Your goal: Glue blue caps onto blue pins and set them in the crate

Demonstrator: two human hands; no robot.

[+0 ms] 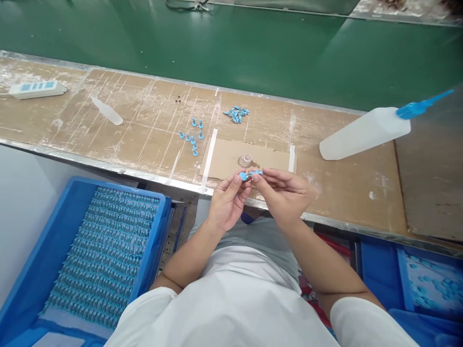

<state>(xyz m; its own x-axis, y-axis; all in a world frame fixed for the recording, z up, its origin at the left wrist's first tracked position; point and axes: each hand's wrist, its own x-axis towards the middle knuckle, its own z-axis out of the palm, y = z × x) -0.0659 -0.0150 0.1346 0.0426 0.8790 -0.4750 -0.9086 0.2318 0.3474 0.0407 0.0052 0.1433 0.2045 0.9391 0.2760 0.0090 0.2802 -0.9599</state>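
A small blue part with a round end (244, 176) is being held over the near edge of the brown cardboard-covered worktop (340, 193), the fingers of the left hand (226, 201) and right hand (288, 195) pinching its two ends. Toward twelve o'clock a small clear round cup (245, 161) is resting on a tan cardboard sheet (224, 156). Blue round-based pegs (193, 140) are standing at ten o'clock, a blue-nozzled white plastic bottle (363, 134) at two.
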